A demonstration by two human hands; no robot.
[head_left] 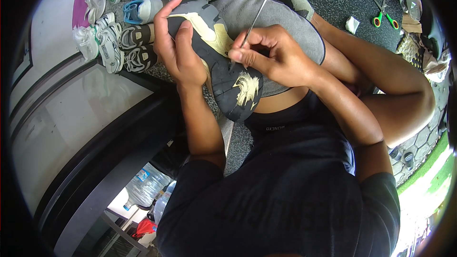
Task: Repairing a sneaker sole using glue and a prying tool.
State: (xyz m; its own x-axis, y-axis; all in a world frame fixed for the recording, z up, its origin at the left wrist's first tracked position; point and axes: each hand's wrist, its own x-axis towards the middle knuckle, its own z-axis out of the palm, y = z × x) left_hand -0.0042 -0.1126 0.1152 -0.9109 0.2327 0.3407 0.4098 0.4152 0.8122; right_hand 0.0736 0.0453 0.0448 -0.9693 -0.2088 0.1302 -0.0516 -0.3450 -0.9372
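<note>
My left hand (178,52) grips a shoe (227,88) tilted over my lap, its dark sole facing up. The thumb presses on the sole's edge and the fingers go round the far side. Cream-coloured patches show at the sole's middle and heel. My right hand (273,57) is closed on the thin metal shaft of an awl (255,21), low down near its point. The awl's clear pink handle slants up and away from me. Its tip is at the sole, between the two cream patches; the fingers partly hide whether it goes in.
A grey cloth (271,24) lies across my lap under the shoe. Several shoes (143,12) stand in pairs at the far left. Green-handled scissors (384,16) and a white scrap (352,24) lie at the far right. Plastic bottles (145,185) are at the lower left.
</note>
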